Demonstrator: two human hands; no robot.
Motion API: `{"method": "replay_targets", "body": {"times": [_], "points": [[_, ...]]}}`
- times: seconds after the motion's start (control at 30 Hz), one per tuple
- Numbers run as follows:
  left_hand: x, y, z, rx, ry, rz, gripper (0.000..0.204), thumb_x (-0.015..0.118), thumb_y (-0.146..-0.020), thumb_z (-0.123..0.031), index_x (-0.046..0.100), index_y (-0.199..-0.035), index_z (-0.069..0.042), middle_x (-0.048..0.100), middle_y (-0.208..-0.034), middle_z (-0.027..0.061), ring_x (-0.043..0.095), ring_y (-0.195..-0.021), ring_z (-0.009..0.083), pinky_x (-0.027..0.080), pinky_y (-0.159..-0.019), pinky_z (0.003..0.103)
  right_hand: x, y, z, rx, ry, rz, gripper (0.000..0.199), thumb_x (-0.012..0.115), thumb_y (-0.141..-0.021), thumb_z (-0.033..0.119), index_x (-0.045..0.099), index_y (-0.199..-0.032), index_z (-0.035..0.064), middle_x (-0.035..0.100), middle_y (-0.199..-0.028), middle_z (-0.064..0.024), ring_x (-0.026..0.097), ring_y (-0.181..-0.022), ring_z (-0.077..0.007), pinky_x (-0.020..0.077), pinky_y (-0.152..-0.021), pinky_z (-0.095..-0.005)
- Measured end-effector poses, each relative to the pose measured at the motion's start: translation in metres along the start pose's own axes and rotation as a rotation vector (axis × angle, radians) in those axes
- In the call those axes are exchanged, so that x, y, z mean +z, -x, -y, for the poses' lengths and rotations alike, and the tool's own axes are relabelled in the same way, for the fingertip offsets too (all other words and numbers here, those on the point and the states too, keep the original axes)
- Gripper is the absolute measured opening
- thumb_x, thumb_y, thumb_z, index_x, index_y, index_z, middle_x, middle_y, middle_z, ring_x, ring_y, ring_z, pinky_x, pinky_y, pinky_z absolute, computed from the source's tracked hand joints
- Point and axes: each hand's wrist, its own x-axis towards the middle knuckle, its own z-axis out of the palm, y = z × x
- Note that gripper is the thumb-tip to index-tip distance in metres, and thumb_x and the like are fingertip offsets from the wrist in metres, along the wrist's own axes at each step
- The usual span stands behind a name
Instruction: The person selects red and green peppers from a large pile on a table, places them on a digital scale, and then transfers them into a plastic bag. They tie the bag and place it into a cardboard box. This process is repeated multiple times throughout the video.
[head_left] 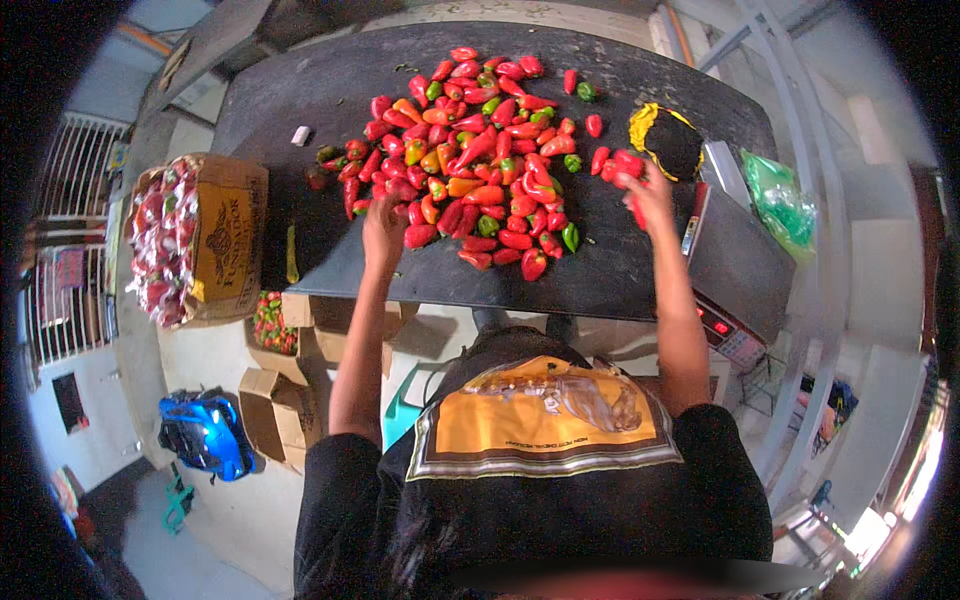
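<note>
A wide heap of peppers [480, 150], mostly red with some orange and green ones, covers the middle of the dark table. At the heap's near left edge, my left hand [383, 235] has its fingers closed round a red pepper [400, 188], partly hidden by them. Off to the right, my right hand [652, 198] is closed on a red pepper [639, 212] that shows beside the palm. Just beyond its fingers lies a small group of red peppers [622, 162], apart from the main heap.
The black table [290, 100] also bears a yellow-edged black cloth [668, 140] and a small white block [301, 135]. Right of my arm stands a scale [728, 335] with red digits, near a green plastic bag [778, 205]. At left is a carton [228, 240] of bagged red peppers.
</note>
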Motion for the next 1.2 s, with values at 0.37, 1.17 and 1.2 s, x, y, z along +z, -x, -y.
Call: {"method": "replay_targets", "body": {"times": [0.37,1.17,1.2], "points": [[0.066,-0.128,0.032,0.230,-0.426,0.168,0.045,0.053,-0.082,-0.008,0.044,-0.126,-0.012,0.046,-0.123,0.0188,0.058,-0.095,0.0391,0.050,-0.076,0.048,-0.220,0.131,-0.018,0.165,0.771,-0.728,0.032,0.074,-0.075,0.026,0.058,-0.092,0.0047,0.060,-0.069,-0.0059,0.052,-0.039,-0.0144,0.0392,-0.034,-0.0286],[0.031,0.063,-0.018,-0.562,0.898,0.130,0.039,0.058,-0.090,-0.038,0.053,-0.109,-0.005,0.059,-0.096,0.0061,0.061,-0.084,0.0170,0.052,-0.072,0.033,-0.241,0.127,-0.028,0.102,0.950,-0.620,0.042,0.071,-0.078,0.028,0.060,-0.114,0.0091,0.063,-0.089,-0.0124,0.059,-0.075,-0.0223,0.0471,-0.056,-0.0330],[0.033,0.065,-0.034,-0.564,0.910,0.140,0.039,0.058,-0.090,-0.038,0.053,-0.110,-0.005,0.059,-0.096,0.0058,0.061,-0.084,0.0168,0.051,-0.071,0.032,-0.247,0.127,-0.029,0.136,0.882,-0.621,0.041,0.070,-0.079,0.029,0.060,-0.114,0.0098,0.063,-0.085,-0.0096,0.059,-0.065,-0.0161,0.0466,-0.043,-0.0286]]}}
